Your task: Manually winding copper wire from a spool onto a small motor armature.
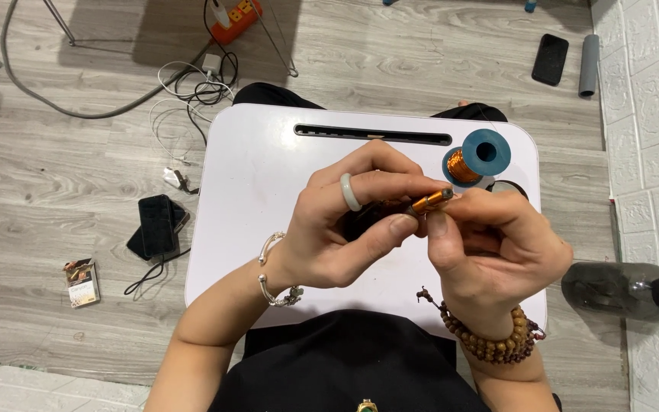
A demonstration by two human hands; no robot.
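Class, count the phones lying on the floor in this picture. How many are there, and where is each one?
2. One phone lies left of the white table, on its cable. The other phone lies at the upper right, beside a grey tube. More may be hidden under the table.

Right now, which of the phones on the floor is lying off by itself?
The black phone at the upper right, beside the grey tube, lies alone. The other phones, left of the white table, are stacked together with a cable.

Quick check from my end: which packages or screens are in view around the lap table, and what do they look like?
Small carton: floor, far left; rectangular, pale with dark and orange print.
Two stacked phones: floor, beside the white lap table; dark screens, cable attached.
Phone: floor, upper right; black slab, screen off.
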